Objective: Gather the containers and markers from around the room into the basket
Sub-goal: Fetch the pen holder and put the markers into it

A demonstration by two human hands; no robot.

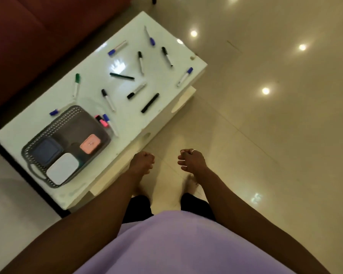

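Note:
A grey perforated basket (71,115) stands on the near left end of a white low table (162,56). Inside it lie a pink container (90,144), a dark blue container (46,153) and a white container (62,168). Several markers are scattered over the tabletop: a green-capped one (76,84), blue-capped ones (117,48) (185,76), black ones (150,102) (122,76), and pink highlighters (103,122) beside the basket. My left hand (143,162) and right hand (190,160) hover over the floor just off the table's near edge, fingers loosely curled, holding nothing.
A dark red sofa (38,36) runs along the table's far side. Glossy beige floor tiles (275,125) spread to the right, with ceiling lights reflected in them. My bare feet (190,182) stand next to the table.

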